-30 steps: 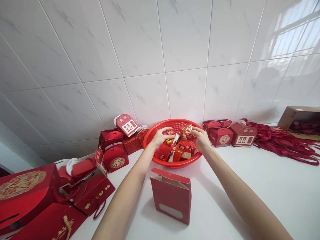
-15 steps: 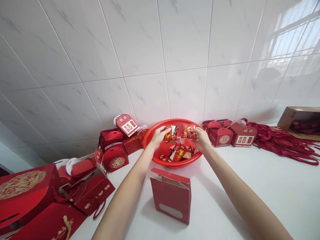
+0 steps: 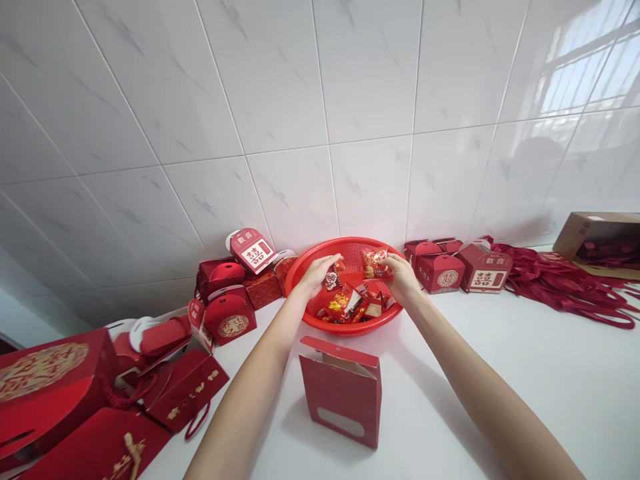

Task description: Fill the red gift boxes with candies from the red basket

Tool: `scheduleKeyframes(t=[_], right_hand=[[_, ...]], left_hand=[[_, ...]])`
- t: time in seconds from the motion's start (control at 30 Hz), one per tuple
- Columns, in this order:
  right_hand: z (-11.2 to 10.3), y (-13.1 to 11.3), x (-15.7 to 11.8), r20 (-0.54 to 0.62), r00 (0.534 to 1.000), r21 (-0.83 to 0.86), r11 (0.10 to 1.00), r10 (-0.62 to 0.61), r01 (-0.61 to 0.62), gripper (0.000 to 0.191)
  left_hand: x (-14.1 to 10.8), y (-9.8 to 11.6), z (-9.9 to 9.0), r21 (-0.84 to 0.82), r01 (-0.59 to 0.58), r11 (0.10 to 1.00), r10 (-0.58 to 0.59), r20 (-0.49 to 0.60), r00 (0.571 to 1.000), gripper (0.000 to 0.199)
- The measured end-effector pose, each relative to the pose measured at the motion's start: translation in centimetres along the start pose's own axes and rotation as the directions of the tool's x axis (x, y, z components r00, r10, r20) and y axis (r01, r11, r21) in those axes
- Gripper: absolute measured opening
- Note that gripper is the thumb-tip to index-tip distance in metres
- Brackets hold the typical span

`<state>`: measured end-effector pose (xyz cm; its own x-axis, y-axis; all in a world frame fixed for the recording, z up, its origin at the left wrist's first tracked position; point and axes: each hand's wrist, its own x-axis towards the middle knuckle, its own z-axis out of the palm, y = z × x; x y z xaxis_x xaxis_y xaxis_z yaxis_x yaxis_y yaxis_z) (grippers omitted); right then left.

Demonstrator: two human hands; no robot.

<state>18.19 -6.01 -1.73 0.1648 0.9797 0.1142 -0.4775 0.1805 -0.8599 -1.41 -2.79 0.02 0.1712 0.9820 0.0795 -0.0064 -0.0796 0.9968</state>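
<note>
A red plastic basket [image 3: 293,273] holds several small red candy packets, among them one with gold print [image 3: 341,300]. Over its left side my left hand [image 3: 317,275] is open, the fingers stretched out beside a small dark red packet with white characters [image 3: 331,279]. On the other side, my right hand [image 3: 401,275] pinches a red snack packet [image 3: 374,263] by its right end, above the basket. Nearer to me, between my forearms, a red paper gift box [image 3: 340,397] stands upright with its top partly unfolded and a pale oval on its front.
Red gift boxes [image 3: 233,313] are stacked left of the basket, larger ones [image 3: 45,373] at the left front. More boxes [image 3: 443,273], a heap of dark red ribbons [image 3: 560,287] and a cardboard box [image 3: 580,233] stand at right. A tiled wall [image 3: 370,187] rises behind the white table [image 3: 565,373].
My left hand has let go of a red packet, which now lies among the others in the basket. The right hand still holds its packet in nearly the same place.
</note>
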Motion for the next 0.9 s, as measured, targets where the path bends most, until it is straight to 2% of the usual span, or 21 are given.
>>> scheduleKeyframes(t=[0.1,0.17,0.3,0.53,0.63,0.77,0.9], right_hand=[[0.0,0.0,-0.1,0.024,1.000,-0.021,1.000,-0.010,0.010,0.019],[0.1,0.0,-0.2,0.024,1.000,-0.009,1.000,-0.007,0.008,0.018],[0.4,-0.3,-0.6,0.010,1.000,0.043,0.999,0.022,-0.023,0.017],[0.4,-0.4,-0.8,0.070,0.997,0.034,0.999,0.031,-0.034,0.019],[0.3,0.1,-0.4,0.056,0.998,0.022,1.000,0.013,-0.014,0.021],[0.2,0.7,-0.2,0.003,0.999,-0.110,0.993,0.038,-0.038,0.021],[0.6,0.4,-0.8,0.003,0.997,-0.261,0.963,0.074,-0.071,0.018]], left_hand=[[0.0,0.3,0.0,-0.075,0.110,0.991,-0.110,0.006,0.994,0.034],[-0.1,0.5,0.0,-0.095,0.135,0.986,-0.132,0.039,0.991,0.034],[-0.1,0.7,0.1,-0.118,0.051,0.992,-0.042,0.075,0.996,0.029],[0.2,-0.5,-0.6,-0.187,-0.027,0.982,0.051,0.122,0.991,0.039],[0.4,-0.5,-0.7,-0.203,-0.056,0.978,0.083,0.129,0.988,0.041],[0.2,-0.1,-0.4,-0.205,-0.136,0.969,0.172,0.167,0.971,0.041],[-0.4,0.0,0.0,-0.151,-0.137,0.979,0.168,0.220,0.961,0.042]])
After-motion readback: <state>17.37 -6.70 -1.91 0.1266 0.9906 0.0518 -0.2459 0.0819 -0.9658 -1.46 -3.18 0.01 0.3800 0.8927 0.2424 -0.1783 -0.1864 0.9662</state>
